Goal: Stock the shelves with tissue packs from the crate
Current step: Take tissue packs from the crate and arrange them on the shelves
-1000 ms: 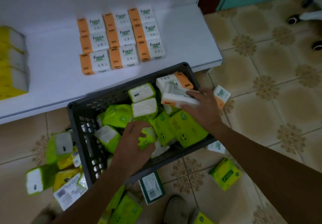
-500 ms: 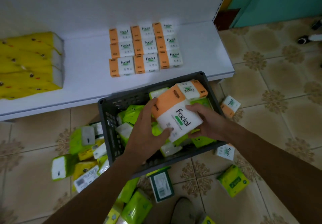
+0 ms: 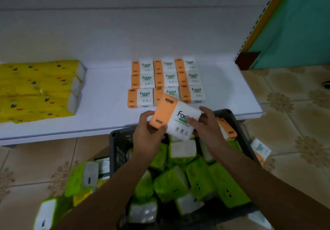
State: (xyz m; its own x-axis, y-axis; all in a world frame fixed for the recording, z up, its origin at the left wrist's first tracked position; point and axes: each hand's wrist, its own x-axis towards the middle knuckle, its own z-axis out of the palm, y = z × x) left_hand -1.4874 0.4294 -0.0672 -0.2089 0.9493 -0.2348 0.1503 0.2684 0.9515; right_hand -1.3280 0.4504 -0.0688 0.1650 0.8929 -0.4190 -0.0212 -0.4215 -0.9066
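I hold an orange-and-white "Facial" tissue pack (image 3: 174, 116) in both hands above the front edge of the white shelf (image 3: 107, 94). My left hand (image 3: 148, 133) grips its orange end, my right hand (image 3: 205, 124) grips its white end. Below lies the dark crate (image 3: 117, 149), filled with several green tissue packs (image 3: 171, 183) and one more orange pack (image 3: 226, 129). On the shelf, several orange Facial packs (image 3: 166, 81) lie flat in three rows.
Yellow tissue packs (image 3: 39, 88) are stacked on the shelf's left. Loose green packs (image 3: 82, 178) lie on the tiled floor left of the crate. One Facial pack (image 3: 260, 149) lies on the floor right of it. A teal wall (image 3: 294, 24) stands at the right.
Both hands lifted the orange pack out of the crate and carried it up toward the shelf's front edge. The view has moved closer to the shelf.
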